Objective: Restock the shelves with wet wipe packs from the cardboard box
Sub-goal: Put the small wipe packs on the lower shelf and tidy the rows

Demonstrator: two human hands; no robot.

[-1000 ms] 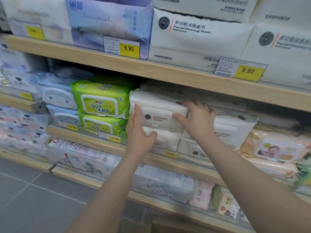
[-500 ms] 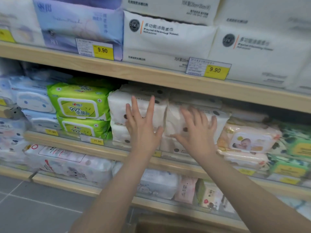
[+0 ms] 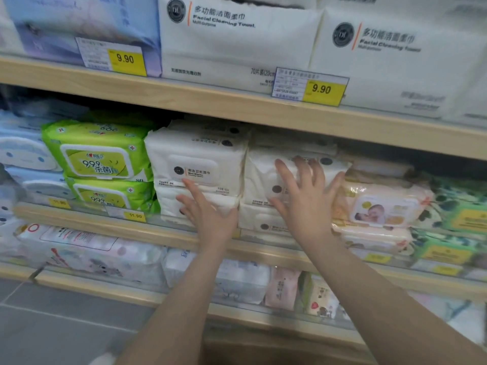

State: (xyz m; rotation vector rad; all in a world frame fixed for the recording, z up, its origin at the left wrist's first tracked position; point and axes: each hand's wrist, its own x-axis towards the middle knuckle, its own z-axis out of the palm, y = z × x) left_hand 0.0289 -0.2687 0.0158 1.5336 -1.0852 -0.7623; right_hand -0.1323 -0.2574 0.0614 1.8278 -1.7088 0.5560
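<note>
White wet wipe packs stand in two stacks on the middle wooden shelf (image 3: 79, 219). The left stack's top pack (image 3: 196, 162) shows its lid and label. My left hand (image 3: 208, 216) lies flat with fingers spread against the lower pack (image 3: 168, 204) of that stack. My right hand (image 3: 304, 198) presses flat, fingers apart, on the front of the right stack's top pack (image 3: 261, 175). Neither hand grips anything. A brown edge at the bottom of the view may be the cardboard box (image 3: 263, 351); I cannot tell.
Green wipe packs (image 3: 97, 154) sit left of the white stacks, baby-print packs (image 3: 382, 204) right of them. Large white facial towel bags (image 3: 237, 43) fill the shelf above, with yellow 9.90 price tags (image 3: 320, 89). More packs line the lower shelf. Grey floor tiles (image 3: 52, 333) lie at lower left.
Both hands let go of the white pack they were seating and went flat against the stacks. My left hand has dropped to the lower pack; the right one stays on the right stack.
</note>
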